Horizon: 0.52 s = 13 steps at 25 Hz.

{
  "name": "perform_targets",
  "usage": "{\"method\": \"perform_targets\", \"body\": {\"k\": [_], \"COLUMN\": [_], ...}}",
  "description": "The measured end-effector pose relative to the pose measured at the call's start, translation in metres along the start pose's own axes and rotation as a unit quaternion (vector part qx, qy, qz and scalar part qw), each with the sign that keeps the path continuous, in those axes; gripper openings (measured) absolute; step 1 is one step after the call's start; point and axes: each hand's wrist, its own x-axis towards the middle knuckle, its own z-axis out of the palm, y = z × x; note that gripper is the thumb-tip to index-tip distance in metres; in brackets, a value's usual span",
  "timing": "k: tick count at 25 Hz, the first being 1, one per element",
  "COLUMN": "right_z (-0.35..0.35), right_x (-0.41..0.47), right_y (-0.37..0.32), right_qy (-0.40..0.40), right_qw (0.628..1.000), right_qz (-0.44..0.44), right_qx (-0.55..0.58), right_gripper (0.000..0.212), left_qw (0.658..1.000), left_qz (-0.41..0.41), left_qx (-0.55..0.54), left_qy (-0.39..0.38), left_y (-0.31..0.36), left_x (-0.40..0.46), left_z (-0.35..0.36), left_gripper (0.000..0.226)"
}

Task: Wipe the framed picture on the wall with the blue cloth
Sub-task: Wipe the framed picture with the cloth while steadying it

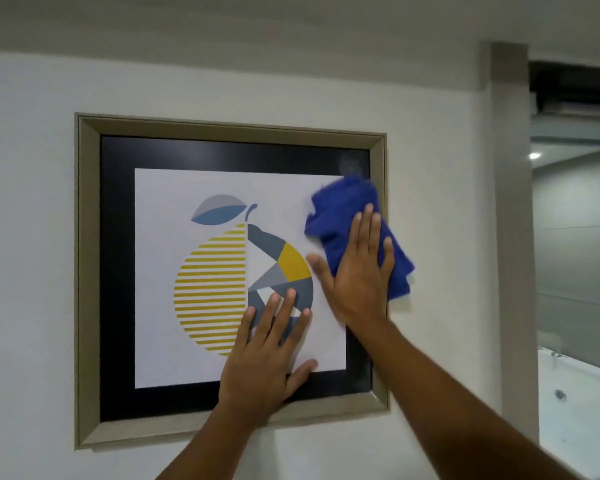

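Observation:
The framed picture [87, 271] hangs on a white wall, with a beige frame, a black mat and a print of a yellow and grey striped fruit. My right hand [359, 275] lies flat on the blue cloth [343, 216] and presses it against the glass near the picture's upper right side. The cloth spills past the right frame edge. Lower down, my left hand [269, 355] rests flat on the glass with fingers spread, over the print's lower middle, holding nothing.
A grey pillar [513, 202] stands right of the picture. Beyond it a glass partition [575, 254] shows ceiling lights and a white bathtub [579, 403] at the lower right. Bare white wall surrounds the frame.

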Motion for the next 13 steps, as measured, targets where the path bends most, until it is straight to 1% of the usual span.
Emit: {"method": "perform_targets", "body": {"k": [1,3,5,7,9,11,13], "right_z": [-0.007,-0.013,-0.013,-0.004,0.012,0.019,0.016], "right_x": [0.034,0.069,0.061,0.015,-0.055,-0.124,-0.158], "right_y": [-0.009,-0.022,-0.022,-0.014,-0.002,0.015,0.028], "right_qy": [0.017,0.035,0.040,0.023,-0.017,-0.060,-0.081], "right_qw": [1.000,0.999,0.999,0.999,0.999,0.998,0.996], "right_qz": [0.007,0.010,-0.005,-0.011,-0.001,0.002,-0.019], "right_qx": [0.006,0.019,0.031,0.037,0.038,0.011,0.025], "right_gripper": [0.100,0.100,0.101,0.100,0.096,0.097,0.096], "left_qw": [1.000,1.000,1.000,1.000,1.000,1.000,1.000], "left_qz": [0.000,0.003,0.008,0.007,0.005,0.008,-0.003], "left_qx": [-0.002,-0.004,-0.002,-0.009,-0.014,-0.010,-0.014], "left_qy": [-0.001,0.000,0.008,0.003,0.001,-0.002,-0.005], "left_y": [0.000,-0.001,0.000,0.000,-0.002,0.000,0.004], "left_x": [0.001,0.001,0.000,-0.001,-0.001,0.001,0.000], "left_z": [0.000,0.003,0.006,0.005,0.002,0.000,-0.003], "left_gripper": [0.078,0.078,0.078,0.079,0.079,0.079,0.079]}}
